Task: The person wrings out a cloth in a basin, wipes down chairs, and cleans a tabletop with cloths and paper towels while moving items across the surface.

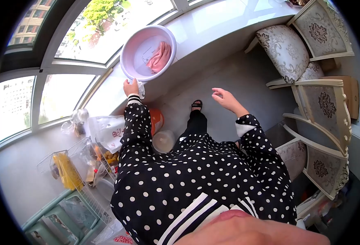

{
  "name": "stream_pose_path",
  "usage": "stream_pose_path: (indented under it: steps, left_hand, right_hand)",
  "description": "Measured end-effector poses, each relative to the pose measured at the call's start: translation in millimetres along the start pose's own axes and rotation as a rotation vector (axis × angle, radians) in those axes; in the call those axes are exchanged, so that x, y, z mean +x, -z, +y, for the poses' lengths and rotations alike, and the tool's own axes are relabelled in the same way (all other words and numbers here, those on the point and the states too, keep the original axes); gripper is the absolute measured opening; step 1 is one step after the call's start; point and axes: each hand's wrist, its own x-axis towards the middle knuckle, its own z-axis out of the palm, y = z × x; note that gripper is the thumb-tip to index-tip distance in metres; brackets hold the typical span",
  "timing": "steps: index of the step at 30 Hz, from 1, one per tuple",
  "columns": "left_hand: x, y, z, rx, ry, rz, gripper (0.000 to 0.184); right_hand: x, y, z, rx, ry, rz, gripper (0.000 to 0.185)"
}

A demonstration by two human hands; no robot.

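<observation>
A pale pink basin [130, 54] sits on the white windowsill ledge, with a crumpled pink cloth [159, 58] lying inside it. Just below the basin's lower left rim, my left hand [131, 87] is closed on a small white cloth [141, 88], which hangs beside the fingers. My right hand [225, 100] is in the air over the floor, away from the basin, its fingers apart and holding nothing.
An orange bucket [156, 121] and a whitish tub [163, 141] stand by my legs. At the left are a wire rack [86, 179], plastic bags [106, 130] and a green shelf [57, 204]. Patterned chairs [325, 104] line the right side. Windows run along the upper left.
</observation>
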Motion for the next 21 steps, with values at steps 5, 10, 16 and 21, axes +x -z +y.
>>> stream_pose_path:
  steps: [5,10,16,21]
  left_hand:
    - [142,-4,-25,0.092,-0.053,-0.260,0.063]
    - [170,-26,-8,-0.196,-0.027,-0.488,0.047]
    - [173,-24,-10,-0.330,0.006,-0.583,0.033]
    - [106,10,22,-0.410,-0.047,-0.547,0.030]
  right_hand:
    - [188,-51,-71,0.029,-0.012,0.012,0.069]
    - [275,-84,-87,0.412,-0.059,0.047,0.067]
    - [271,-85,-73,0.651,-0.141,-0.020,0.055]
    - [197,-64,-52,0.711,-0.203,0.028,0.053]
